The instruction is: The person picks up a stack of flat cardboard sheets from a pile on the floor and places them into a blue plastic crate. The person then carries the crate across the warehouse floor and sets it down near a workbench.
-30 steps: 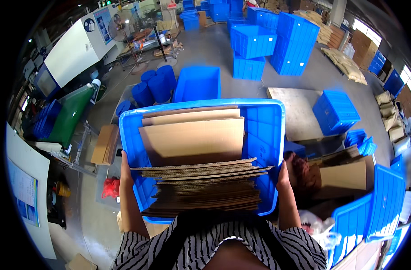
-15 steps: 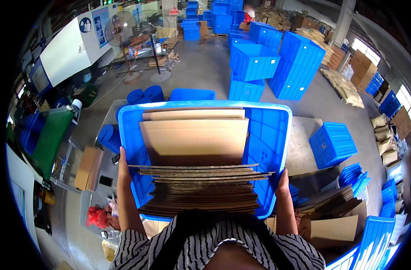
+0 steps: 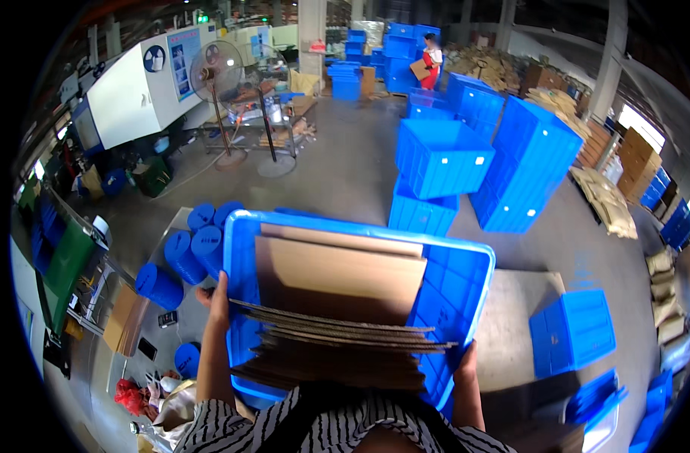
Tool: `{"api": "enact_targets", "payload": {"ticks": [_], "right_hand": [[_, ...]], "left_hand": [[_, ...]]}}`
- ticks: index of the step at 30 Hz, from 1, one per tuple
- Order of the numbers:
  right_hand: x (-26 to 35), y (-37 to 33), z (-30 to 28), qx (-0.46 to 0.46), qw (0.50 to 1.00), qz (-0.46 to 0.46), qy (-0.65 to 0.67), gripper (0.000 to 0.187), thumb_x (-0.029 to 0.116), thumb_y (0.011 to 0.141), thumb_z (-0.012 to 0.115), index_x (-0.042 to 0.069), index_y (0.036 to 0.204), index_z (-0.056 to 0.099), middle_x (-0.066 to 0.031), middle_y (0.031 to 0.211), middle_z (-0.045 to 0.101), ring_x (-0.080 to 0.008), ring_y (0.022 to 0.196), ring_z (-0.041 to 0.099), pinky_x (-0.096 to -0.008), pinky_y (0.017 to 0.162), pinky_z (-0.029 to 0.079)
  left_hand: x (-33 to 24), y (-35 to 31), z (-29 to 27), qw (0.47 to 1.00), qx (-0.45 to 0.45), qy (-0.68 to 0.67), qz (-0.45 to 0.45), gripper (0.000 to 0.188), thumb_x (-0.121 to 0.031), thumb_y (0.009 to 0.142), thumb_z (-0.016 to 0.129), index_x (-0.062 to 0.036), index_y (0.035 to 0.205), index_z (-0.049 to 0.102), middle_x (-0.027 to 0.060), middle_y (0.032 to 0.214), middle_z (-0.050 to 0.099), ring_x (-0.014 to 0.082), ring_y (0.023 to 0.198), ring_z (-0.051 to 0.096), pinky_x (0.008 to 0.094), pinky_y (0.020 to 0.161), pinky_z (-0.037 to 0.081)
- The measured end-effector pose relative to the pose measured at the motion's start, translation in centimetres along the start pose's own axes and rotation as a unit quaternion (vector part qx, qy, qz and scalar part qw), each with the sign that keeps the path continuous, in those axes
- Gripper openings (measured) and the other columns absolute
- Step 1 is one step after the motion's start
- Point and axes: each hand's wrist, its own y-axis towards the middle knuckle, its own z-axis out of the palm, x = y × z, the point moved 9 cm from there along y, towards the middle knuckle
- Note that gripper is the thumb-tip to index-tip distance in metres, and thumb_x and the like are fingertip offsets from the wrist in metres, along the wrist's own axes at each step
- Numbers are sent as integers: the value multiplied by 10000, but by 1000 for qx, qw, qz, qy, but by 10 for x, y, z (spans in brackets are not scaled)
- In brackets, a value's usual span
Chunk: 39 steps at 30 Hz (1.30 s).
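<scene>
Between my arms is a large blue plastic crate (image 3: 247,241), its right side tipped lower than its left. Brown cardboard sheets (image 3: 337,279) lean against its far wall. Nearer my body, a thick stack of cardboard (image 3: 334,362) fills the crate, with several sheets jutting above the rest. My left hand (image 3: 215,298) grips the crate's left side, its fingers partly seen and partly hidden by the wall. At the right side my right hand (image 3: 466,364) is closed on the crate's edge, most of its fingers out of sight.
Blue cylindrical tubs (image 3: 185,255) stand on the table at left, near two phones (image 3: 147,348) and a red plastic bag (image 3: 131,398). Tall stacked blue crates (image 3: 526,166) rise ahead right. A closed blue bin (image 3: 573,332) sits at right. Far off, a person (image 3: 430,60) holds cardboard.
My view has tilted up and turned, so the surroundings sit lower. The crate has tilted, right side down, and more blue tubs show at left. Both hands keep hold of the crate.
</scene>
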Motion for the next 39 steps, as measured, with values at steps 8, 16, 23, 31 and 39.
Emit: {"api": "enact_targets", "payload": {"ticks": [8,16,23,31,39], "right_hand": [[96,144,-1,96,995,3,-16,732,566,951,232,17,1433,267,-174,1421,388,-339,1278,407,-455,1095,286],[146,292,70,114,992,14,-47,731,557,949,292,-15,1406,285,-198,1392,410,-340,1252,430,-459,1070,325],[153,470,158,150,979,-72,-118,670,519,976,293,5,1406,296,-192,1375,423,-334,1217,458,-448,1044,362],[165,600,280,220,968,-23,-117,643,494,983,269,-4,1384,336,-202,1320,478,-325,1150,521,-448,1005,411],[123,800,356,217,964,78,-132,641,505,974,265,-3,1342,397,-200,1289,505,-327,1136,530,-448,977,439]], "left_hand": [[-82,-47,194,987,147,0,-61,775,-562,936,407,26,1426,289,134,1455,337,245,1327,333,335,1105,223],[-89,11,248,991,78,-75,-83,881,-650,880,434,31,1421,288,165,1438,355,276,1316,357,369,1104,243],[-69,141,314,984,89,-149,-29,849,-637,893,418,29,1411,320,173,1417,393,276,1300,385,369,1101,244],[-97,254,385,991,5,-118,-59,845,-630,898,421,29,1415,311,170,1462,324,269,1345,309,368,1117,195],[-106,345,470,984,-16,-164,-61,826,-629,901,413,33,1390,351,161,1382,438,275,1257,438,364,1073,301]]}}
